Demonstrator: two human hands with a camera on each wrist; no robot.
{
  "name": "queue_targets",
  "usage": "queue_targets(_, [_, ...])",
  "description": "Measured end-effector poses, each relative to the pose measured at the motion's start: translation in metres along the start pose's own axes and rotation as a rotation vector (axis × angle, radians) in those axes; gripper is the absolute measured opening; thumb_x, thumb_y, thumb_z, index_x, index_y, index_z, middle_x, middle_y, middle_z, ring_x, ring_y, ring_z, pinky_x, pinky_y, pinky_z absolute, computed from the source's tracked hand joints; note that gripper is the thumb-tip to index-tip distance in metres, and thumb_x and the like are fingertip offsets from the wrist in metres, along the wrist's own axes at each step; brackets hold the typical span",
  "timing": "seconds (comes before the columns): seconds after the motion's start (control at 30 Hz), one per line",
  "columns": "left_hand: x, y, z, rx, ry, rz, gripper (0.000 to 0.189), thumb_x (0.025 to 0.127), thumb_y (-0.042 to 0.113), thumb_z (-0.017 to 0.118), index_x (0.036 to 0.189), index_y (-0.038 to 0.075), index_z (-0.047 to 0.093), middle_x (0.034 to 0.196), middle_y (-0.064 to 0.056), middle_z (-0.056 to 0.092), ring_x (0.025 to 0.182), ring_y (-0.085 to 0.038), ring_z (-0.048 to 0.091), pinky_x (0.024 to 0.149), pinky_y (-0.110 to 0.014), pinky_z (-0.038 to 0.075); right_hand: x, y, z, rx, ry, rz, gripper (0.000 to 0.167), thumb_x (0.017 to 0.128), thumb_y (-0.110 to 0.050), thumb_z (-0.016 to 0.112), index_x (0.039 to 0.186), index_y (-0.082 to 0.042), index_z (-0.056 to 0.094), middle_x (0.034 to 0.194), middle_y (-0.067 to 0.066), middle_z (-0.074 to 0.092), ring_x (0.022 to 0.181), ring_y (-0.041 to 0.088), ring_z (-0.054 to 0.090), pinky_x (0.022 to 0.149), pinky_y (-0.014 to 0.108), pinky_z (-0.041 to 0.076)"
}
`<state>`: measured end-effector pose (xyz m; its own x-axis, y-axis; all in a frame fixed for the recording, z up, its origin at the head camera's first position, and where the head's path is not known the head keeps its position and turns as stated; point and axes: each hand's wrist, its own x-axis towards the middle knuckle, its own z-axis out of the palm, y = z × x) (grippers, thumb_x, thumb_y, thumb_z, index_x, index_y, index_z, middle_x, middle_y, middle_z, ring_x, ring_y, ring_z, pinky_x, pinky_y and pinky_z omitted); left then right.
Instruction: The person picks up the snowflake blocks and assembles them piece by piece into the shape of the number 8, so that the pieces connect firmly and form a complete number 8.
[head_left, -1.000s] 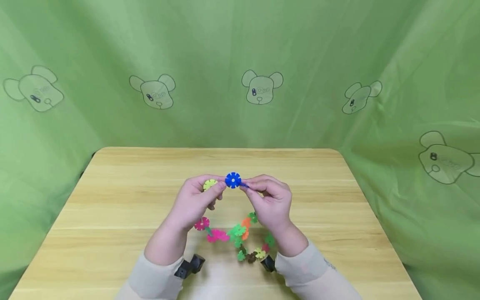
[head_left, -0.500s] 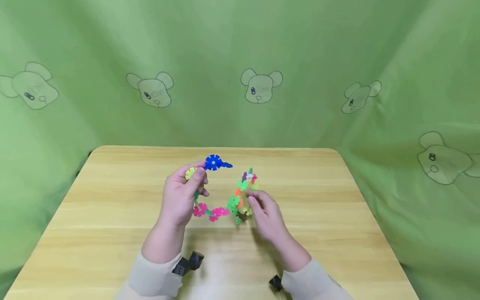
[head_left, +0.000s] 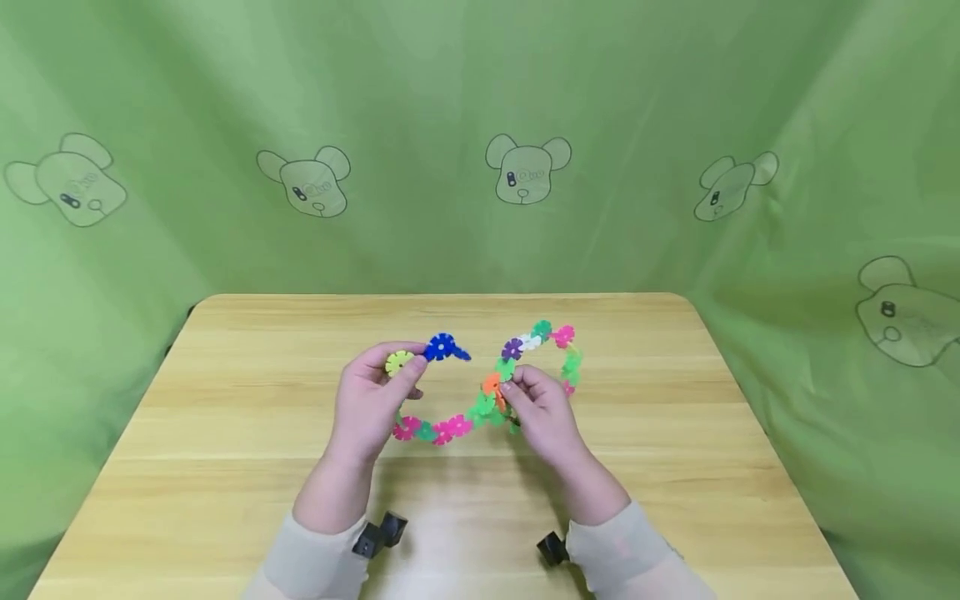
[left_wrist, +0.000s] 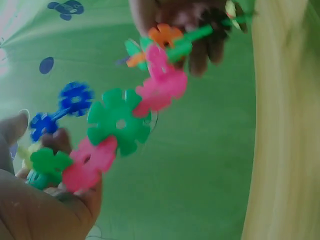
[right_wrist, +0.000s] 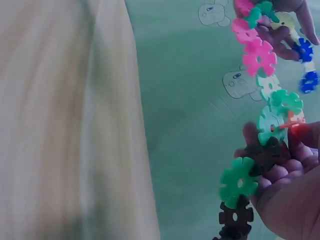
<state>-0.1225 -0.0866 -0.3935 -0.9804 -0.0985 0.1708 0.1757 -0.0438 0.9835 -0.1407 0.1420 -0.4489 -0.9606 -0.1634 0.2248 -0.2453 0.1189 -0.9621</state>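
Observation:
A chain of colourful notched plastic discs (head_left: 442,431), slotted edge to edge, hangs above the table between both hands. The left hand (head_left: 378,392) pinches its left end by the yellow (head_left: 398,362) and blue discs (head_left: 441,347); a further blue disc sticks out free to the right. Near the middle, the right hand (head_left: 542,412) pinches the chain by the orange discs (head_left: 491,384). Beyond that hand a loop rises with purple (head_left: 512,348), white and pink discs (head_left: 565,336). Dark discs (right_wrist: 236,217) hang below the right palm in the right wrist view.
A wooden table (head_left: 262,500) lies beneath the hands. Green curtain (head_left: 420,217) with printed bear heads encloses the back and sides. Black cameras (head_left: 553,548) are strapped at both wrists.
The right hand let go of the blue end, moved down and now pinches the chain's orange part. The chain's loop spread out to the right. The left hand kept its hold, shifting slightly.

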Motion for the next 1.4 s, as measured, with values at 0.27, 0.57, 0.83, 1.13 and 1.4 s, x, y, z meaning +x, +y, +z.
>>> queue_targets(0.27, [0.006, 0.001, -0.007, 0.362, -0.155, 0.005, 0.033, 0.090, 0.016, 0.086, 0.120, 0.010, 0.074, 0.116, -0.005, 0.071, 0.065, -0.011, 0.049, 0.058, -0.027, 0.042, 0.001, -0.005, -0.001, -0.148, -0.057, 0.001, 0.013, 0.102, 0.006, 0.059, 0.092, 0.001, 0.065, 0.074, 0.003, 0.056, 0.065, 0.012, 0.049, 0.059, 0.022, 0.047])
queue_targets(0.57, [0.015, 0.004, -0.002, 0.522, -0.278, -0.085, 0.030, 0.091, 0.025, 0.086, 0.115, 0.009, 0.078, 0.115, -0.004, 0.076, 0.064, -0.016, 0.058, 0.065, -0.033, 0.054, 0.002, -0.008, 0.002, -0.262, -0.092, -0.083, 0.012, 0.103, 0.002, 0.061, 0.098, -0.004, 0.070, 0.073, -0.002, 0.058, 0.064, 0.013, 0.050, 0.057, 0.024, 0.047])
queue_targets(0.83, [0.016, 0.002, 0.000, 0.494, -0.281, -0.147, 0.024, 0.090, 0.026, 0.087, 0.103, 0.008, 0.080, 0.084, -0.005, 0.076, 0.039, -0.011, 0.036, 0.040, -0.023, 0.032, 0.000, -0.011, 0.004, -0.326, -0.111, -0.164, 0.010, 0.101, 0.002, 0.065, 0.097, -0.005, 0.071, 0.072, -0.006, 0.058, 0.061, 0.011, 0.048, 0.056, 0.025, 0.045])
queue_targets(1.13, [0.016, 0.003, -0.001, 0.505, -0.307, -0.164, 0.018, 0.088, 0.025, 0.089, 0.093, 0.010, 0.080, 0.103, -0.006, 0.076, 0.045, -0.011, 0.033, 0.047, -0.024, 0.035, -0.001, -0.017, 0.006, -0.345, -0.136, -0.184, 0.010, 0.100, 0.004, 0.065, 0.098, -0.004, 0.072, 0.072, -0.006, 0.057, 0.062, 0.010, 0.046, 0.058, 0.026, 0.045])
queue_targets(1.4, [0.018, 0.002, 0.005, 0.537, -0.342, -0.175, 0.017, 0.092, 0.024, 0.085, 0.091, 0.008, 0.078, 0.076, -0.001, 0.068, 0.042, -0.009, 0.030, 0.044, -0.023, 0.031, -0.003, -0.013, 0.011, -0.311, -0.112, -0.101, 0.012, 0.101, 0.003, 0.066, 0.095, -0.002, 0.074, 0.073, -0.004, 0.061, 0.062, 0.010, 0.049, 0.056, 0.024, 0.045])
